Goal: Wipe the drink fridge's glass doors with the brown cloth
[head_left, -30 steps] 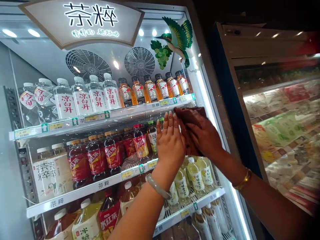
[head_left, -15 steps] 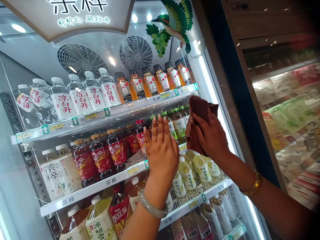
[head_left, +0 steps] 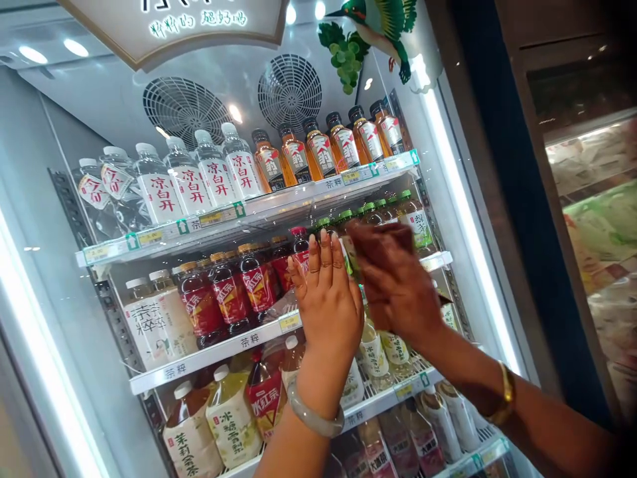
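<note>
A glass-fronted drinks cooler fills the view. My left hand (head_left: 329,299), with a pale bangle at the wrist, lies flat toward the glass, fingers extended and nothing in it. Just to its right my right hand (head_left: 408,299), blurred by motion and with a gold bracelet at the wrist, holds a dark brown cloth (head_left: 385,245) against the glass. The cloth is in front of the green-capped bottles (head_left: 417,222) on the middle shelf. Parts of the right fingers are smeared.
Clear water bottles (head_left: 158,189) and amber bottles (head_left: 318,149) stand on the top shelf. Red-labelled bottles (head_left: 229,292) stand lower left. A bird decoration (head_left: 381,30) sits at the upper right. Another lit case (head_left: 597,232) is at the far right.
My right hand and the cloth have moved left across the glass, closer to my left hand. The cooler's contents appear shifted right and slightly up at the top as the view turned.
</note>
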